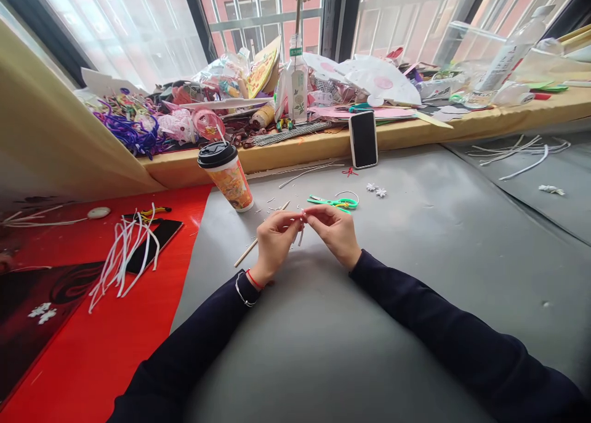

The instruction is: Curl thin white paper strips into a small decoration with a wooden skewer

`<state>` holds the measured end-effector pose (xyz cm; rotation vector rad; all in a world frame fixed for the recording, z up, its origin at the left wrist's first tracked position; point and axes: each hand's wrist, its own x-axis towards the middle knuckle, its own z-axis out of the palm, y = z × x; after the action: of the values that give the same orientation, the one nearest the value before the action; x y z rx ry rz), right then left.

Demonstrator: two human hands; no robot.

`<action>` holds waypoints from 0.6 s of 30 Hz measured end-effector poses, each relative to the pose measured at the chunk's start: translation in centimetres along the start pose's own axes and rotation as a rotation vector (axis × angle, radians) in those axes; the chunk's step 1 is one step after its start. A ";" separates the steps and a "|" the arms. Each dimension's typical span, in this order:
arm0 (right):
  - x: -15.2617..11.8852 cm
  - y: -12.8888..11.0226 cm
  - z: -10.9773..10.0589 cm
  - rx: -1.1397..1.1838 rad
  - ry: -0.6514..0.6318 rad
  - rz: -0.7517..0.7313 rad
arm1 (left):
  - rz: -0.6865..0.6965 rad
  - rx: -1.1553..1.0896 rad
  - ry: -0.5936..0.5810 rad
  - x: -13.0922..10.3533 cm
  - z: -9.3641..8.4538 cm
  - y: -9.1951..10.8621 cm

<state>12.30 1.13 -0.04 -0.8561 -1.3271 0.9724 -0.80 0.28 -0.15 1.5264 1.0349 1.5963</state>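
Note:
My left hand (pixel 276 241) and my right hand (pixel 335 231) meet over the grey table, fingertips pinched together on a small white cord (pixel 301 235). Its short ends hang down between the hands; the part in the fingertips is mostly hidden. Just beyond the fingers lie green-handled scissors (pixel 335 202). A thin wooden stick (pixel 247 252) rests on the table, partly behind my left hand. Small white flower shapes (pixel 376 190) made of cord lie past my right hand, with a little red knotted piece (pixel 349 172) near them.
A paper cup with black lid (pixel 229 178) stands left. A phone (pixel 363 140) leans against the cluttered sill (pixel 401 130). White cords (pixel 122 250), pliers (pixel 154 212) and a dark phone (pixel 161 241) lie on the red cover (pixel 138 324). More cords (pixel 526 151) lie right.

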 end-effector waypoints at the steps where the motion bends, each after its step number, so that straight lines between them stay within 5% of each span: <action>1: 0.0 0.1 0.0 -0.009 0.002 -0.005 | 0.013 0.027 -0.007 0.0 -0.1 0.1; 13: 0.2 1.0 -0.1 -0.157 -0.109 0.012 | 0.043 0.369 -0.032 0.3 -0.8 -0.4; 18: 0.3 1.5 -0.4 -0.203 -0.103 0.085 | 0.028 0.408 -0.142 0.5 -1.2 -1.0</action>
<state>12.53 1.97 -1.30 -1.0354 -1.5061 0.9696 -2.09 1.01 -0.78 1.8979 1.3199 1.3240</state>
